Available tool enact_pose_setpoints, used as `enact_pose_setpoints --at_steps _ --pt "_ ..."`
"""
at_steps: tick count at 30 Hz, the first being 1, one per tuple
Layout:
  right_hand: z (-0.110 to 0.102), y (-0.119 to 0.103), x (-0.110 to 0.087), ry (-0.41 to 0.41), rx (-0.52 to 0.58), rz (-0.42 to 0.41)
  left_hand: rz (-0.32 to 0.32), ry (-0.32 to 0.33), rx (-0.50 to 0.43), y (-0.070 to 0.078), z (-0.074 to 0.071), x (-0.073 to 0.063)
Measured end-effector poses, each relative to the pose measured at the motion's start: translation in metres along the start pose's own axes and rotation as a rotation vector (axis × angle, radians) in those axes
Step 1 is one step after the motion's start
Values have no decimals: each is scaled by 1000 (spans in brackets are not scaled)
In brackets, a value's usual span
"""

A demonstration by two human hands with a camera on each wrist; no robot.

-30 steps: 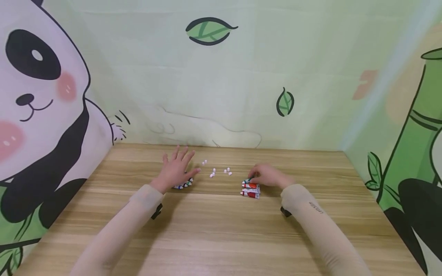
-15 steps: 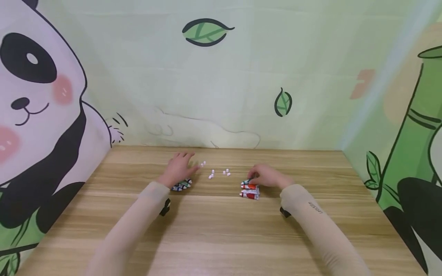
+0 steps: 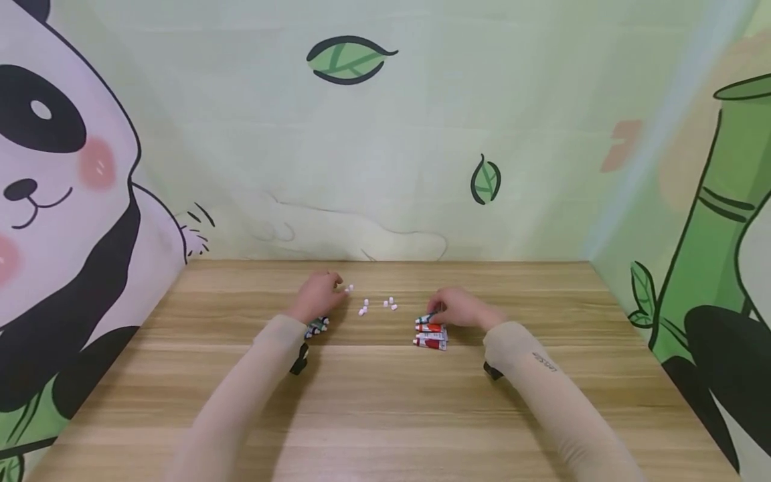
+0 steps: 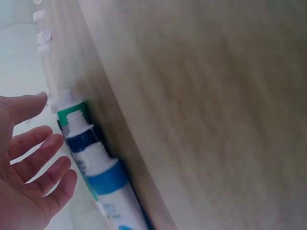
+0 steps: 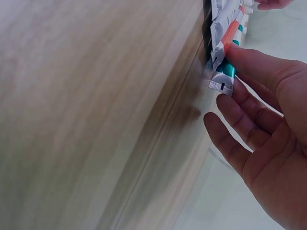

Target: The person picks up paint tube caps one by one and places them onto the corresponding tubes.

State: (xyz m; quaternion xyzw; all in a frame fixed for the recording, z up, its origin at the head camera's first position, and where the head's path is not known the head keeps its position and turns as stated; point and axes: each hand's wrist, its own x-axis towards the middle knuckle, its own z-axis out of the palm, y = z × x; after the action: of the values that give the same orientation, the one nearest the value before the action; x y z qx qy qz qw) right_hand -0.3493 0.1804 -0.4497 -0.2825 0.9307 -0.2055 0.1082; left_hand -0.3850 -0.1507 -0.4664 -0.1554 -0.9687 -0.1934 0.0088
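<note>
My left hand (image 3: 316, 294) reaches beside a pair of small white caps (image 3: 351, 288) at the back of the table, its fingers loosely bent. Nothing shows between thumb and fingers in the left wrist view. Just below that hand lie several uncapped paint tubes (image 4: 115, 187), with blue, navy and green bands and threaded white necks. On the right, my right hand (image 3: 460, 308) pinches the tail end of a green paint tube (image 5: 228, 69) between thumb and fingers. This tube lies at the far end of a row with an orange-red tube (image 3: 430, 328), a white one and a red tube (image 3: 431, 345).
More small white caps lie in two loose groups, left caps (image 3: 363, 308) and right caps (image 3: 390, 304), between the hands. The wooden table (image 3: 385, 415) ends at a printed cloth backdrop (image 3: 385, 134) behind and at both sides.
My left hand has moved right and toward the two rear caps, its spread fingers drawing in. The right hand stays on the green tube. The head view has shifted slightly.
</note>
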Motion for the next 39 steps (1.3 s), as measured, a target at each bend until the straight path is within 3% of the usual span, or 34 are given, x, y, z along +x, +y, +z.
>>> enact_pose_setpoints --at_steps 10,29,39 --pt "2 3 1 0 -15 -24 -27 -13 14 12 6 4" --pt "4 6 1 -1 24 -24 -31 28 63 12 13 9" --pt "1 8 0 34 80 -8 -14 55 32 11 1 5"
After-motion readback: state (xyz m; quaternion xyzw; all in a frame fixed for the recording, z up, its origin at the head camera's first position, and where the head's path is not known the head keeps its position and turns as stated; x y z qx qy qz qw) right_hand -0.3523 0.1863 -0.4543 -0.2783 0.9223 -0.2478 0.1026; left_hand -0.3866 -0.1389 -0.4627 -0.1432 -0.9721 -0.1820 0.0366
